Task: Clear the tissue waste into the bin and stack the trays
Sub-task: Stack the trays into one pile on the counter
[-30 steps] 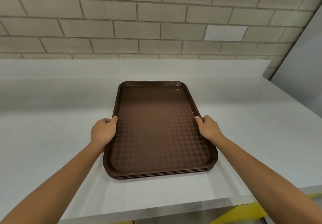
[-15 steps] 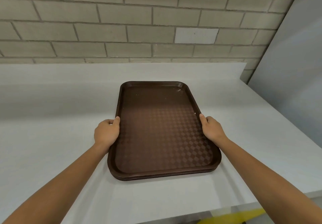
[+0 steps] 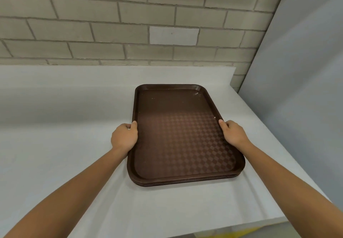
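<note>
One stack of brown trays (image 3: pixel 176 135) flat on the white surface (image 3: pixel 55 145), near its right end. I count four rims at the near edge, nested square. Two hands on it: left hand (image 3: pixel 124 137) grips the left long rim, right hand (image 3: pixel 233 134) grips the right long rim, about mid-length, thumbs on top, fingers curled over the outside. A few pale specks on the top tray's far end. Brick wall (image 3: pixel 111 33) behind, one grey panel (image 3: pixel 306 89) on the right.
</note>
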The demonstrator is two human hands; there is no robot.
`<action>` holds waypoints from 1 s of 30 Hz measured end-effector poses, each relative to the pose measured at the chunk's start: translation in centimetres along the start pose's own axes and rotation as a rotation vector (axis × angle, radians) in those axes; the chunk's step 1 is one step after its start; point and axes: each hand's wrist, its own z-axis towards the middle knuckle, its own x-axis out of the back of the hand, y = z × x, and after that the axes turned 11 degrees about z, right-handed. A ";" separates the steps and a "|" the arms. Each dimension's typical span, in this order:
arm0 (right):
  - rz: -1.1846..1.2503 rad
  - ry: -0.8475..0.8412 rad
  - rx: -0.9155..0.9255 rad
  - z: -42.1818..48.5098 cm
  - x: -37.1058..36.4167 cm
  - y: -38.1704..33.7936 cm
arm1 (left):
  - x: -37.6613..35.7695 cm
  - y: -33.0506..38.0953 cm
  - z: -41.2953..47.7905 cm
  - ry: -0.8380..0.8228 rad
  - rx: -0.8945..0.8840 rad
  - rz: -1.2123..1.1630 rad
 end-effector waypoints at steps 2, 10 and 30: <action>-0.012 0.001 -0.009 0.7 1.2 1.3 | -1.3 1.4 -0.5 -0.004 -0.002 0.012; -0.060 0.026 -0.008 3.1 4.5 5.0 | -5.5 5.0 -1.6 -0.021 0.006 0.029; -0.015 0.015 -0.047 6.3 6.2 6.9 | -8.0 8.5 -0.2 -0.110 -0.107 0.175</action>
